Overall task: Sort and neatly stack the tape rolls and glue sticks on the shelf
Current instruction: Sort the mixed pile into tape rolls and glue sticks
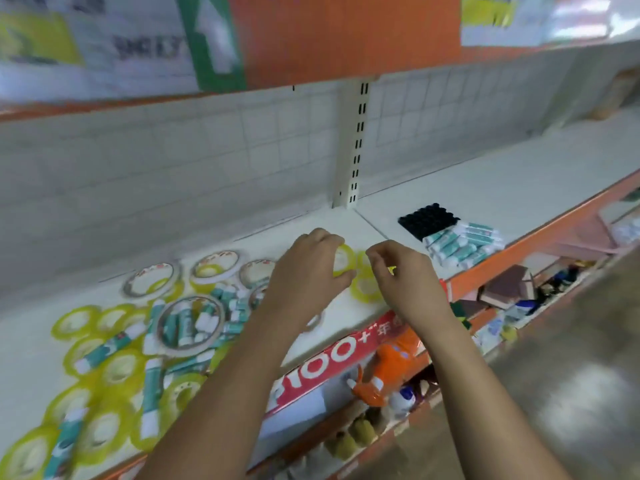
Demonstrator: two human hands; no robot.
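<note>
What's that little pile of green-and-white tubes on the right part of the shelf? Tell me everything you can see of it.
The teal-and-white plastic glue sticks lie on their sides in a tidy low pile, roughly parallel, teal bodies with white ends. The pile rests on the white shelf board, right of the cream slotted upright post, with a black bumpy block just behind it, seemingly touching. Its labels are too blurred to read.

White "100+" on red shelf-edge banner (332,358), upper posters (104,46) unreadable
</note>
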